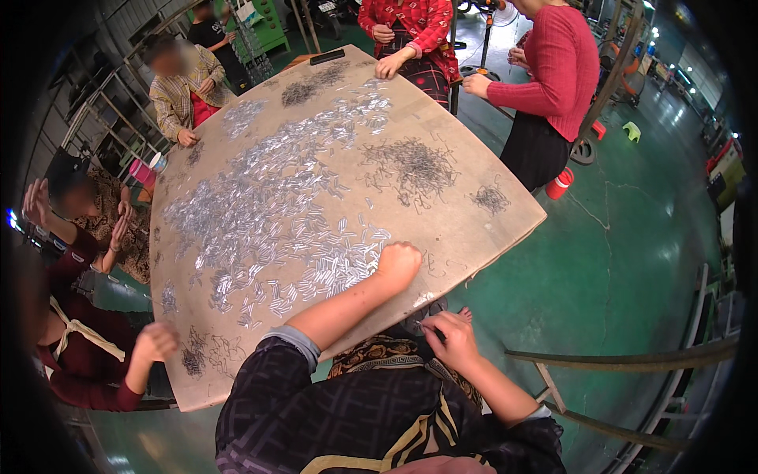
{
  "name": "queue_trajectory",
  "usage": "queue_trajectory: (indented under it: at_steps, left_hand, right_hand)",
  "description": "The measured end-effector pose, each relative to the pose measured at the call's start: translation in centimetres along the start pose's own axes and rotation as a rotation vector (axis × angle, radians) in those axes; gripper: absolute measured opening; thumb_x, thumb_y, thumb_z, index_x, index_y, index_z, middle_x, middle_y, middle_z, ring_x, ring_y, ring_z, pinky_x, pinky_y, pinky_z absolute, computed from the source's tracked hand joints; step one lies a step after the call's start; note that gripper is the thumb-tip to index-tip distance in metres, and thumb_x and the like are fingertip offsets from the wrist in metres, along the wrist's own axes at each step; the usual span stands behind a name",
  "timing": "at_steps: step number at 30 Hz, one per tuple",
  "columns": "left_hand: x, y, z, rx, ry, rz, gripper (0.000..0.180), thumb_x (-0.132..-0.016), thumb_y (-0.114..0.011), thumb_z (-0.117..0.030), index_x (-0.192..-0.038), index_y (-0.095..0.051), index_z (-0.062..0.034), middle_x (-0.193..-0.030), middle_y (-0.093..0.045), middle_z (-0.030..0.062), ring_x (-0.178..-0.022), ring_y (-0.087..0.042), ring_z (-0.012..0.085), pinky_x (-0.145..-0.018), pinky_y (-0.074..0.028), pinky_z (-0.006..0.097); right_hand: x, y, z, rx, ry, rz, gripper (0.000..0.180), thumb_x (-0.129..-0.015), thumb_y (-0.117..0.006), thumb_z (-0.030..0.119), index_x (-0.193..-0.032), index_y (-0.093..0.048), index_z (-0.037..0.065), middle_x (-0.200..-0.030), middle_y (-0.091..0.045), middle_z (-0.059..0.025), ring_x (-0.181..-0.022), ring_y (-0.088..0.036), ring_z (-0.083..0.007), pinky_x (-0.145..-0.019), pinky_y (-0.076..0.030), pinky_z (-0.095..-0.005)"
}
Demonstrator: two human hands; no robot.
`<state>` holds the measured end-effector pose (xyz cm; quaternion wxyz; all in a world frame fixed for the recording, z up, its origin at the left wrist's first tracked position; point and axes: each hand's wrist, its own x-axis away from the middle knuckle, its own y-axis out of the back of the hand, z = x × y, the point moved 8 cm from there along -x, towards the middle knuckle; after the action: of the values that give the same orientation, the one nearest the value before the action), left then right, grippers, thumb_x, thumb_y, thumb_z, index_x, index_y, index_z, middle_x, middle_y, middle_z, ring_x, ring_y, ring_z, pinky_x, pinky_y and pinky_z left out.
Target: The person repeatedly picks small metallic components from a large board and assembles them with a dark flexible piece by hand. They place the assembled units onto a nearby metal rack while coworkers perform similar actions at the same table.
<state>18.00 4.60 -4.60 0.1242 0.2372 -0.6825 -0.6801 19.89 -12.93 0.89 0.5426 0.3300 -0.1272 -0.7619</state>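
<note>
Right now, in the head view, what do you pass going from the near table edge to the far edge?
Right hand below the near edge → left hand, fisted on the table → silver clips → dark wire pile → small dark pile → black flat thing at the far edge.

Left hand [397, 263] fisted, arm stretched forward; right hand [450, 338] pinched shut near the body.

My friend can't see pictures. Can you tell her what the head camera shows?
A person's left hand rests as a fist on small shiny metal pieces spread over a big board table. Their right hand pinches something thin below its edge, and other people stand around.
</note>
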Motion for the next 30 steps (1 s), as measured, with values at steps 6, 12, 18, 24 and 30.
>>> queue_trajectory:
  at_steps: [6, 12, 18, 24, 30]
  left_hand:
    - [1.0, 2.2, 4.2, 0.530, 0.218, -0.063, 0.006, -0.074, -0.067, -0.008, -0.074, -0.067, -0.0014, -0.073, -0.069, 0.0114, -0.061, -0.065, 0.0216, -0.058, -0.053, 0.034]
    - [7.2, 4.7, -0.6, 1.398, 0.245, 0.109, 0.005, -0.084, -0.069, -0.005, -0.085, -0.064, -0.0037, -0.071, -0.059, -0.0068, -0.063, -0.049, 0.0012, -0.056, -0.041, 0.020]
    - [10.3, 4.8, -2.7, 1.443, 0.177, 0.100, 0.006, -0.086, -0.069, -0.005, -0.086, -0.063, -0.0038, -0.074, -0.059, -0.0048, -0.065, -0.048, 0.0017, -0.057, -0.040, 0.020]
    - [11.1, 3.9, -2.7, 1.395, 0.183, 0.038, 0.007, -0.087, -0.068, -0.005, -0.087, -0.061, -0.0032, -0.075, -0.058, -0.0035, -0.063, -0.048, 0.0028, -0.056, -0.040, 0.020]
    - [11.6, 4.8, -3.0, 1.259, 0.060, -0.246, 0.010, -0.083, -0.066, -0.001, -0.089, -0.059, -0.0016, -0.089, -0.066, 0.0074, -0.074, -0.062, 0.0167, -0.064, -0.048, 0.028]
  right_hand:
    - [0.2, 0.6, -0.3, -0.012, -0.024, -0.069, 0.012, -0.075, -0.071, 0.001, -0.086, -0.066, 0.003, -0.080, -0.065, -0.0109, -0.075, -0.064, -0.0311, -0.068, -0.051, -0.0381]
    - [0.0, 0.8, -0.7, -0.016, -0.078, -0.098, 0.011, -0.076, -0.071, -0.001, -0.085, -0.066, 0.002, -0.079, -0.065, -0.0121, -0.073, -0.065, -0.0310, -0.066, -0.051, -0.0372]
    - [0.1, 0.3, -1.2, -0.080, -0.111, -0.110, 0.012, -0.075, -0.072, -0.003, -0.086, -0.068, 0.002, -0.076, -0.065, -0.0105, -0.066, -0.063, -0.0254, -0.062, -0.047, -0.0323]
    - [-0.1, 0.0, -1.0, -0.102, -0.105, -0.102, 0.013, -0.075, -0.072, -0.004, -0.086, -0.067, 0.001, -0.077, -0.065, -0.0120, -0.069, -0.064, -0.0273, -0.062, -0.049, -0.0336]
    - [-0.1, -0.7, -1.1, -0.086, -0.089, -0.046, 0.012, -0.075, -0.072, -0.003, -0.085, -0.067, 0.001, -0.078, -0.065, -0.0124, -0.071, -0.064, -0.0301, -0.064, -0.050, -0.0357]
